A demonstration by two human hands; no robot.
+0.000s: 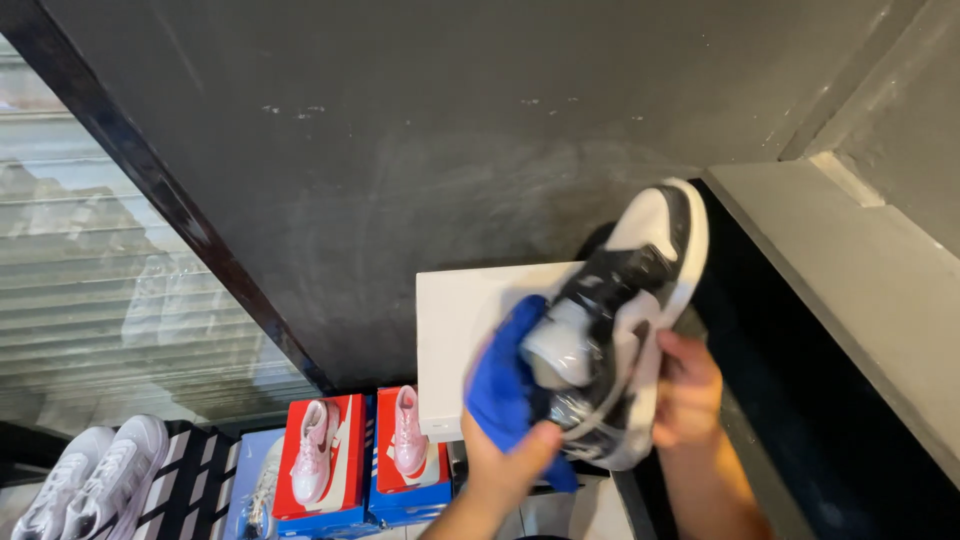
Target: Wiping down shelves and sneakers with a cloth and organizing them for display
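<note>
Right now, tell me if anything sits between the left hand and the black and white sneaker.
A blue cloth lies between the left hand and the black and white sneaker, pressed against the shoe's side. The right hand grips the sole edge directly, with nothing visible between.

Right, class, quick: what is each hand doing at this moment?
Left hand: closed, holding a blue cloth against the sneaker.
Right hand: closed, holding the black and white sneaker.

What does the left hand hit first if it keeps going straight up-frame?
Probably the black-and-white sneaker: the left hand already presses the blue cloth against it. The white box lies behind; depth unclear.
</note>
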